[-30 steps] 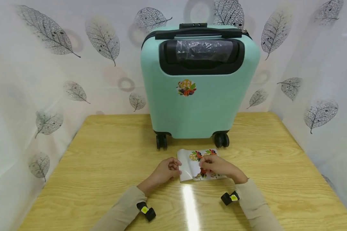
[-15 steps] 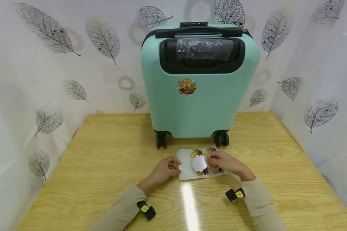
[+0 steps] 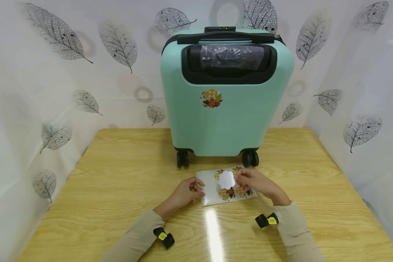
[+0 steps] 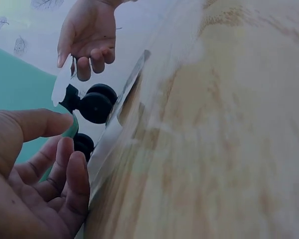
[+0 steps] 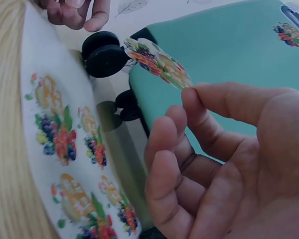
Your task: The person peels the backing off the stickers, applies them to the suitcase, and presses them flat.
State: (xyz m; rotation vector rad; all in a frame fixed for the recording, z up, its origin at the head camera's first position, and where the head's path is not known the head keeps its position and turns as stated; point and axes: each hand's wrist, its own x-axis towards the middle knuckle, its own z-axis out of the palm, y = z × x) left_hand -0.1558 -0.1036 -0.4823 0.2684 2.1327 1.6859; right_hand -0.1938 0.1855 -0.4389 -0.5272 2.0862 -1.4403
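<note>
My right hand (image 3: 258,183) pinches a scalloped sticker (image 3: 226,180) by its edge between thumb and forefinger. Its white back faces the head camera, while the right wrist view shows the printed fruit side of the sticker (image 5: 159,62). Beneath it on the table lies a sticker sheet (image 3: 207,182), bare on its left part and printed with several fruit stickers on the right. My left hand (image 3: 185,193) is at the sheet's left edge with loosely bent fingers and nothing in its grasp; in the left wrist view the fingers of this hand (image 4: 45,169) appear beside the sheet (image 4: 104,144).
A mint-green suitcase (image 3: 229,123) stands upright behind the sheet on black wheels (image 3: 250,158). One fruit sticker (image 3: 211,98) is on its front, below the black handle recess (image 3: 229,77). The wooden table (image 3: 124,163) is bordered by leaf-patterned cloth (image 3: 121,94).
The sticker has come away from the sheet in my right hand, which has moved slightly right. The sheet's curled left part has flattened out. My left hand has barely moved.
</note>
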